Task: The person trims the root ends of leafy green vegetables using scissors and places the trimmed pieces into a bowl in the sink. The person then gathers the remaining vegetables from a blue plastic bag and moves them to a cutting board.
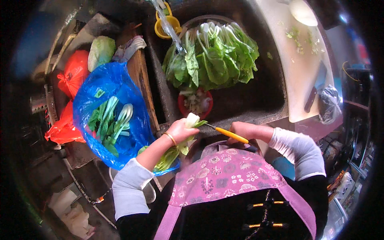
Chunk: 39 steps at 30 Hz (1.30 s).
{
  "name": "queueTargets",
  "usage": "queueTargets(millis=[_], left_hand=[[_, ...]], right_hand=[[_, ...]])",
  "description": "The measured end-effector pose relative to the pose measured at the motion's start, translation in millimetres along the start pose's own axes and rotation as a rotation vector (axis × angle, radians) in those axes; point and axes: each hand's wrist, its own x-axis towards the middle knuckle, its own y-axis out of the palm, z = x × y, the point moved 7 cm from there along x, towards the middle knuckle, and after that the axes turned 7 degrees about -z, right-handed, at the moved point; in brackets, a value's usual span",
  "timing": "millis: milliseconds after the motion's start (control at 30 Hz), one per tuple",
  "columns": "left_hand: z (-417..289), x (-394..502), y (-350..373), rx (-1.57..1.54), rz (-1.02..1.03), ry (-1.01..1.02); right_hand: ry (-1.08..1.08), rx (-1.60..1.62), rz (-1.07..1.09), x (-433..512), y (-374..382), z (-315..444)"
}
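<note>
My left hand is closed around a leafy green vegetable, its pale base up and its leaves hanging down behind the wrist. In front of my apron, my right hand is beside a tool with a yellow handle; the tool's thin metal end points at the vegetable's base. Whether the fingers grip that handle or something darker beneath it cannot be made out. Under my left forearm lies an open blue plastic bag with more leafy greens in it. A large bunch of greens rests in the sink ahead.
A water stream falls by a yellow strainer in the sink. A red container with scraps stands near its front edge. Right lies a cutting board with a knife; left are red bags and a cabbage.
</note>
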Motion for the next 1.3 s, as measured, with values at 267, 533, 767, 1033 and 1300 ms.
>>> queueTargets(millis=[267, 533, 767, 1033, 1300], left_hand=[[-118, 66, -80, -0.314, -0.156, 0.216], [-191, 192, -131, 0.165, -0.678, -0.298], [-197, 167, -67, 0.410, -0.784, 0.204], [-89, -71, -95, 0.539, -0.885, 1.179], [82, -75, -203, 0.711, -1.015, 0.076]], right_hand=[[0.074, 0.684, -0.351, -62, -32, -68], [0.141, 0.749, -0.377, -86, -23, -75], [0.177, 0.589, -0.388, -78, -21, -78], [0.020, 0.696, -0.234, -53, -38, -33], [-0.205, 0.441, -0.105, -17, -37, 22]])
